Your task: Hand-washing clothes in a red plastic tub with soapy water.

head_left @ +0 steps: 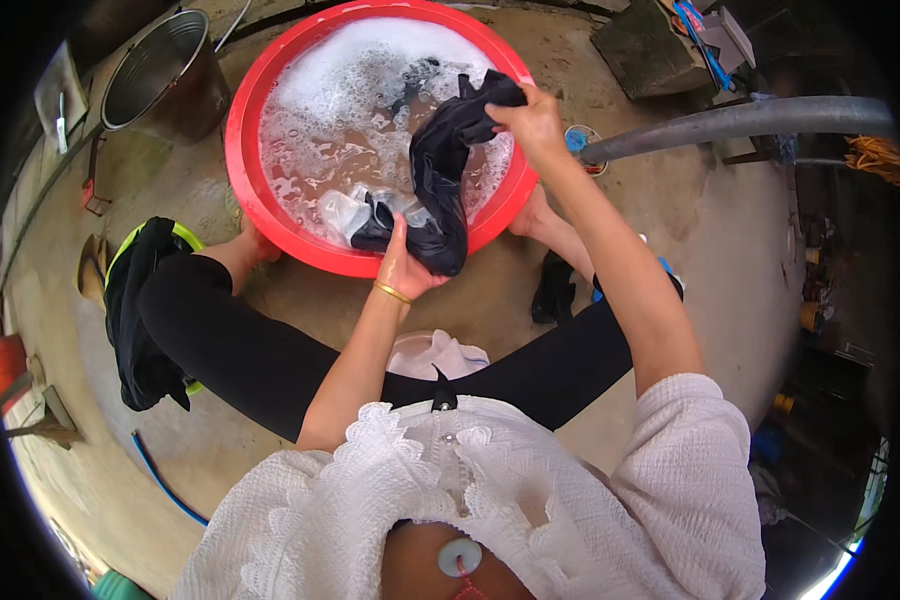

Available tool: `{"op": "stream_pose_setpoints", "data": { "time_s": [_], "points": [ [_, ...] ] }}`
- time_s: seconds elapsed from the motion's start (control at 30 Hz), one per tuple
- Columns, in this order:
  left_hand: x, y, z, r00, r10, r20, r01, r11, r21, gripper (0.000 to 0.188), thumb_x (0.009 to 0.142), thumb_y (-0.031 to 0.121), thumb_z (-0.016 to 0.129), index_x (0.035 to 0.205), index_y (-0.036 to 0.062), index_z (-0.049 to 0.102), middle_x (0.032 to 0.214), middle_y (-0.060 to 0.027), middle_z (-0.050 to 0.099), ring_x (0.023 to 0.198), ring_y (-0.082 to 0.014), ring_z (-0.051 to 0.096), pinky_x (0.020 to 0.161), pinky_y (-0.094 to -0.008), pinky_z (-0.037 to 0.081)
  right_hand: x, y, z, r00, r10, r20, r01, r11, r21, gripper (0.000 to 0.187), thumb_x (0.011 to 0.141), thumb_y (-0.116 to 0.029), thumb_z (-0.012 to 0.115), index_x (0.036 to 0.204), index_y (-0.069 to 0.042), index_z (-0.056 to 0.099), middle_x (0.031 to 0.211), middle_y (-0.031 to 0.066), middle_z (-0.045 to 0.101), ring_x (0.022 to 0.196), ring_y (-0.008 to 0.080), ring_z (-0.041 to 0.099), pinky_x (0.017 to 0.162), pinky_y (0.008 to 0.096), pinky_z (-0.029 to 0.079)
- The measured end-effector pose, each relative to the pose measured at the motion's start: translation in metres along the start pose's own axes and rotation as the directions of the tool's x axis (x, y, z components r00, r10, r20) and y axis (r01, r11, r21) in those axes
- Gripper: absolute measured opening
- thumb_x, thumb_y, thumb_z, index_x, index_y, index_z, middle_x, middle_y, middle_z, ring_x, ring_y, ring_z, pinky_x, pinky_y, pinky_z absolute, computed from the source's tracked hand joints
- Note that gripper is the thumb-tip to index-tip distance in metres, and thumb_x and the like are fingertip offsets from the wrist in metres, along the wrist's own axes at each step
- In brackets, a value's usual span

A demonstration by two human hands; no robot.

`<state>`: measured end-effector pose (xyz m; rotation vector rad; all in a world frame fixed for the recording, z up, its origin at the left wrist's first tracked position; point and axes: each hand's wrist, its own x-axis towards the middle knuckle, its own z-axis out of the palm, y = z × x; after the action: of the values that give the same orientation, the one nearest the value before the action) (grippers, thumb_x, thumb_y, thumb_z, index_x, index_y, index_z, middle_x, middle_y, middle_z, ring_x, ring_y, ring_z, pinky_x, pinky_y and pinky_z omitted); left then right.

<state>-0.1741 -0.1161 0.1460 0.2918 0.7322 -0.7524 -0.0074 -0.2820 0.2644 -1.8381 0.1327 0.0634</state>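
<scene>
A wet black garment [438, 165] is stretched in a curve over the right part of a large red basin [245, 150]. Soapy brown water and white suds [370, 55] fill the basin. My right hand [532, 125] pinches the garment's far end above the right rim. At the near rim my left hand [410, 265], a gold bangle on its wrist, grips the lower end with the thumb up; its other fingers are partly hidden under the cloth. A whitish patch [344, 212], cloth or suds, I cannot tell which, lies beside the garment in the water.
A metal bucket [165, 85] stands at the far left. Black cloth [135, 315] hangs over a yellow-green tub by my left knee. White cloth [445, 352] lies between my legs, dark cloth [553, 287] near my right foot. A grey pipe [740, 118] reaches in from the right.
</scene>
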Motion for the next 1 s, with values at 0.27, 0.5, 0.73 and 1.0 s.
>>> {"op": "stream_pose_setpoints", "data": {
  "time_s": [0.27, 0.5, 0.73, 1.0],
  "points": [
    [0.006, -0.015, -0.026, 0.97, 0.239, 0.036, -0.235, 0.968, -0.087, 0.037, 0.085, 0.042, 0.049, 0.108, 0.0138, 0.058, 0.104, -0.0069, 0.062, 0.089, -0.0251, 0.062, 0.079, -0.0445, 0.05, -0.19, 0.003, 0.032, 0.874, -0.121, 0.47, 0.176, 0.981, -0.075, 0.027, 0.064, -0.004, 0.069, 0.09, -0.001, 0.062, 0.11, 0.0153, 0.056, 0.096, 0.0308, 0.056, 0.079, 0.0384, 0.046],
    [-0.03, -0.012, 0.077, 0.955, 0.271, 0.123, -0.185, 0.865, -0.467, 0.05, 0.08, 0.043, 0.053, 0.119, 0.0133, 0.051, 0.124, -0.0102, 0.051, 0.114, -0.0333, 0.046, 0.096, -0.0576, 0.033, -0.181, 0.133, 0.006, 0.497, 0.512, 0.7, -0.856, 0.159, 0.492, 0.091, 0.073, -0.076, 0.041, 0.121, 0.002, 0.045, 0.121, 0.0229, 0.05, 0.108, 0.0394, 0.051, 0.088, 0.0547, 0.041],
    [-0.094, -0.028, 0.119, 0.963, 0.255, 0.092, -0.191, 0.879, -0.437, 0.057, 0.077, 0.045, 0.059, 0.123, 0.0139, 0.048, 0.126, -0.0098, 0.048, 0.115, -0.0282, 0.045, 0.096, -0.0508, 0.036, -0.162, 0.118, 0.066, 0.78, 0.27, 0.564, -0.595, 0.597, 0.537, 0.077, 0.079, -0.062, 0.049, 0.123, 0.0, 0.044, 0.12, 0.0198, 0.05, 0.105, 0.0334, 0.053, 0.088, 0.0477, 0.043],
    [-0.11, 0.012, 0.058, 0.992, 0.129, -0.005, -0.127, 0.985, 0.116, 0.034, 0.078, 0.026, 0.059, 0.107, 0.0088, 0.059, 0.093, -0.0048, 0.063, 0.078, -0.0172, 0.061, 0.064, -0.0343, 0.052, -0.046, 0.121, 0.027, 0.838, 0.221, 0.499, -0.531, 0.544, 0.65, 0.066, 0.082, -0.054, 0.05, 0.121, -0.001, 0.046, 0.114, 0.0172, 0.053, 0.1, 0.0285, 0.055, 0.084, 0.0422, 0.045]
  ]
}}
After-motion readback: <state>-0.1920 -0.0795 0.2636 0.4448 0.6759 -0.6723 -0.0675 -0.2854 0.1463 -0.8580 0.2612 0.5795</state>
